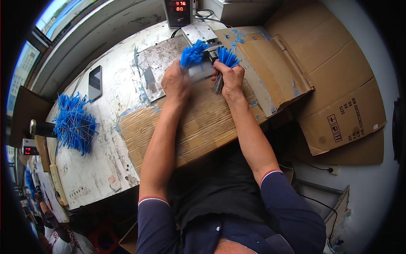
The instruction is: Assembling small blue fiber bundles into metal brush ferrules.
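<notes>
- My left hand (pixel 175 82) is closed around a bundle of blue-tipped wires (pixel 193 53), its blue ends fanning out above my knuckles.
- My right hand (pixel 230 76) grips a second bundle (pixel 227 57); its blue tips stick up past my fingers and the grey ends (pixel 218 84) hang down below my palm.
- Both hands are side by side, just apart, over the far edge of the cardboard sheet (pixel 198 125) that covers the workbench (pixel 91 169) in front of me.
- Between my hands there is a blur, so I cannot tell what lies there.
- Just beyond the cardboard sheet, past my fingers, sits a small metal machine (pixel 201 34), with a worn metal plate (pixel 158 63) to its left.
- Farther back from the cardboard sheet stands a black box with a red digit display (pixel 177 10).
- Well to the left of the cardboard sheet lies a loose heap of blue wires (pixel 75 122) near the bench edge.
- A phone (pixel 95 81) lies face up, between that heap and the metal plate.
- To the right of the cardboard sheet, flattened cardboard boxes (pixel 338 97) lean against the wall.
</notes>
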The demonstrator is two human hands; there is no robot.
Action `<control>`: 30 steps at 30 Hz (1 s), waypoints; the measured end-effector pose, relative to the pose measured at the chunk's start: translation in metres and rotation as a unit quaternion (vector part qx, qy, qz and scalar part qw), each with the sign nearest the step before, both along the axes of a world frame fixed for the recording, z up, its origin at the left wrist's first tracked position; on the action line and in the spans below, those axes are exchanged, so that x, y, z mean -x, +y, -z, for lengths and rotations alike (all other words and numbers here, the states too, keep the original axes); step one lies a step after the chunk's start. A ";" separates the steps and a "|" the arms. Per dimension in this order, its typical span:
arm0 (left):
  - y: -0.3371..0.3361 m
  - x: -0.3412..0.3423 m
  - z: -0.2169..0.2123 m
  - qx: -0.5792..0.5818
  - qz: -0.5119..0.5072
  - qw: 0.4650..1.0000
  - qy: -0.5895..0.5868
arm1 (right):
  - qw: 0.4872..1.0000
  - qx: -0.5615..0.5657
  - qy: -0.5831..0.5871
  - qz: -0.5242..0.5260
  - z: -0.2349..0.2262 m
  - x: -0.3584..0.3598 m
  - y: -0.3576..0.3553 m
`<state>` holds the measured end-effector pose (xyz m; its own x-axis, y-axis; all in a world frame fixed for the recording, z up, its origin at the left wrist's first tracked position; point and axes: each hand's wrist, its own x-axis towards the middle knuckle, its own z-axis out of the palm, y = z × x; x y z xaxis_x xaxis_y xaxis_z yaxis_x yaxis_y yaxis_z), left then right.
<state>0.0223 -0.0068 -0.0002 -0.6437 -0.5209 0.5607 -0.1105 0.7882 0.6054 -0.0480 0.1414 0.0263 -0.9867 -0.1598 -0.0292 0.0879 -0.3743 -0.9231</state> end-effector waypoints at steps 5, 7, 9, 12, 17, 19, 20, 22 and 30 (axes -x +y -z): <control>-0.001 -0.006 -0.004 -0.126 0.000 0.990 0.057 | 0.999 0.043 0.026 0.020 0.000 -0.005 0.003; -0.002 -0.007 -0.006 -0.147 -0.002 0.986 0.076 | 0.999 0.012 0.039 0.023 -0.001 -0.009 0.004; -0.002 -0.006 -0.006 -0.165 0.006 0.978 0.125 | 0.998 -0.019 0.055 0.029 0.001 -0.007 0.006; -0.001 -0.007 -0.006 -0.192 0.024 0.968 0.158 | 0.985 -0.058 0.145 0.068 0.006 -0.002 0.007; -0.008 -0.006 0.001 -0.207 0.078 0.961 0.166 | 0.993 -0.055 0.104 0.020 0.008 -0.002 0.007; -0.007 -0.007 0.001 -0.306 0.111 0.933 0.155 | 0.997 -0.051 0.058 -0.026 0.009 -0.001 0.006; -0.007 -0.009 0.002 -0.301 0.117 0.934 0.154 | 0.997 -0.044 0.059 -0.021 0.010 0.001 0.006; -0.008 -0.013 -0.001 -0.320 0.114 0.937 0.083 | 0.997 0.005 0.072 0.021 0.015 0.005 0.005; 0.008 -0.034 -0.029 -0.395 0.219 0.891 -0.039 | 0.994 0.090 -0.049 -0.048 -0.008 -0.005 0.016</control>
<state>0.0564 0.0011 0.0291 -0.9029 -0.4232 0.0752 0.0376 0.0964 0.9946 -0.0432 0.1574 0.0339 -0.9606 -0.2641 -0.0866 0.2169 -0.5175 -0.8277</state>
